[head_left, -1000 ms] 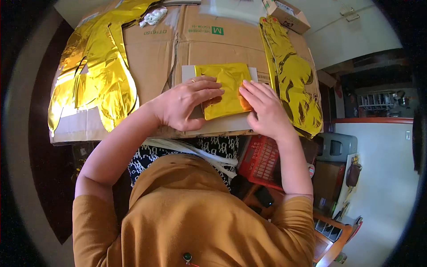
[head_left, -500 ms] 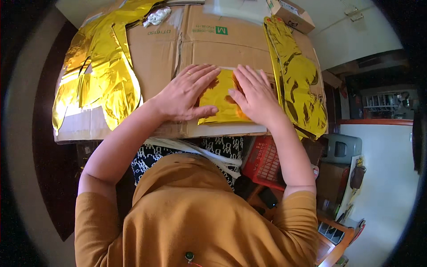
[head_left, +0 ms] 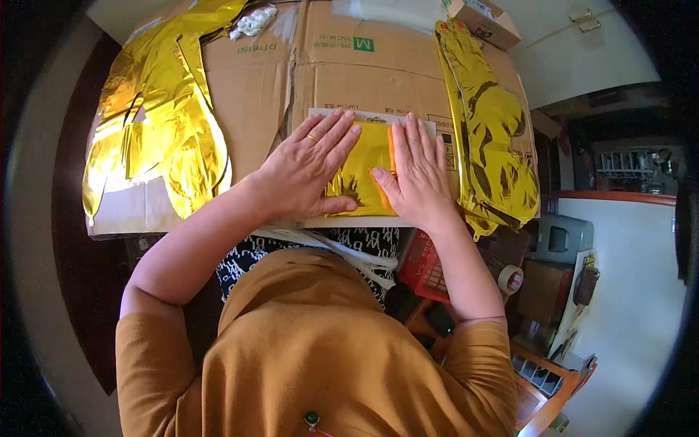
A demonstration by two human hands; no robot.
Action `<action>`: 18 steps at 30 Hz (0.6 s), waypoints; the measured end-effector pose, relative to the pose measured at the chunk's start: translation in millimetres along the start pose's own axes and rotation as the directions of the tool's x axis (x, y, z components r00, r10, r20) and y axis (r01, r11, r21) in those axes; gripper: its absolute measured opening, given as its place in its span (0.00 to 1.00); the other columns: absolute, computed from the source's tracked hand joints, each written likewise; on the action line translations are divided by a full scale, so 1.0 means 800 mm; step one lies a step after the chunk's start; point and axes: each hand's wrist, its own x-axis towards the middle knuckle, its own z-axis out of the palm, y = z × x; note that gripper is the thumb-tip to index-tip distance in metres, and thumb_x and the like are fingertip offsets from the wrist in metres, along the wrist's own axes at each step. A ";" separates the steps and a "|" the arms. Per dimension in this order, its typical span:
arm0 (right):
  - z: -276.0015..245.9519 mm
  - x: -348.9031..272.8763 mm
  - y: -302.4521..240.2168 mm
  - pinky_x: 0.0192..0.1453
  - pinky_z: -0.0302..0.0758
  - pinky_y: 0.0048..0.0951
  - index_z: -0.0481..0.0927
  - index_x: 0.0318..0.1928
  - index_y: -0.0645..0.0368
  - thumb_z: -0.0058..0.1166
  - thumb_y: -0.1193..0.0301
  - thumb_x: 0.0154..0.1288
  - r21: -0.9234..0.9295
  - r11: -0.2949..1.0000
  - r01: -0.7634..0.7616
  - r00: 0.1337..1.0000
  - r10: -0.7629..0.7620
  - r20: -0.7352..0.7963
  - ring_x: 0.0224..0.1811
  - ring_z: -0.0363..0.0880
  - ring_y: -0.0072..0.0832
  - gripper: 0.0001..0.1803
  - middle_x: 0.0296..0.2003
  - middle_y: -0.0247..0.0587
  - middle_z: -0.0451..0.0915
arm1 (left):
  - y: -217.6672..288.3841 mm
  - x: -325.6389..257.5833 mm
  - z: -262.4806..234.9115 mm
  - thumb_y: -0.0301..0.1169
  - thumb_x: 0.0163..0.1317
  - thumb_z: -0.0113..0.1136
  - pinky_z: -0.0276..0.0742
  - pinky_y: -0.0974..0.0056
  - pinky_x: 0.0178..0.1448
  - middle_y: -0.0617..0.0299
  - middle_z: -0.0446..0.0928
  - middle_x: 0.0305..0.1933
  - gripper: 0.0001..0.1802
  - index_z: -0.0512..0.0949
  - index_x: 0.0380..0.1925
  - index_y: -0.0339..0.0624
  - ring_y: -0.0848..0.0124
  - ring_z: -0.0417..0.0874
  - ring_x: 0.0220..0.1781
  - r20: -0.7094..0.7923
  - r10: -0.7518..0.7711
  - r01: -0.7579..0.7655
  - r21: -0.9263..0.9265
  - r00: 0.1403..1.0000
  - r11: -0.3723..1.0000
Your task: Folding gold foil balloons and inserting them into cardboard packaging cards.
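The gold foil (head_left: 364, 171) is pressed flat under the open left hand (head_left: 306, 171) and right hand (head_left: 415, 178); it could be creased or torn if rubbed hard.

My left grip (head_left: 309, 171) and right grip (head_left: 415, 175) rest side by side on the folded foil (head_left: 364, 175), which lies on the cardboard sheet (head_left: 328, 80); loose foil pieces lie left (head_left: 156, 124) and right (head_left: 488, 131).

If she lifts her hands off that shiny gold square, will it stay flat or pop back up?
The folded gold foil probably springs up a little: both the left hand and right hand press it flat. It looks thin and crinkly like the gold foil pieces nearby, so likely floppy and light. Its glossy surface may slide easily on the cardboard.
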 end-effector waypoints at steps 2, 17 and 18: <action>0.001 0.003 0.001 0.81 0.36 0.59 0.51 0.77 0.64 0.40 0.43 0.75 -0.018 1.000 -0.007 1.000 0.008 0.005 0.82 0.44 0.51 0.45 0.78 0.61 0.48 | -0.005 0.001 0.000 0.71 0.61 0.49 0.44 0.47 0.83 0.37 0.52 0.78 0.60 0.51 0.74 0.27 0.47 0.53 0.81 -0.004 -0.006 0.006 -0.074 1.000 0.997; 0.001 0.047 0.025 0.81 0.35 0.58 0.52 0.77 0.61 0.43 0.42 0.73 0.026 1.000 0.004 1.000 -0.004 0.009 0.82 0.42 0.49 0.45 0.78 0.59 0.47 | -0.029 0.021 -0.033 0.57 0.64 0.59 0.42 0.48 0.83 0.37 0.53 0.79 0.52 0.53 0.74 0.30 0.47 0.51 0.82 -0.038 -0.130 0.113 -0.298 0.991 0.948; -0.003 0.049 0.022 0.81 0.35 0.58 0.51 0.78 0.62 0.41 0.41 0.74 0.049 0.999 0.006 0.999 -0.008 0.034 0.82 0.41 0.50 0.46 0.78 0.59 0.46 | -0.023 0.018 -0.022 0.60 0.65 0.56 0.42 0.47 0.83 0.37 0.53 0.78 0.52 0.54 0.73 0.28 0.46 0.51 0.81 -0.034 -0.108 0.100 -0.196 0.994 0.976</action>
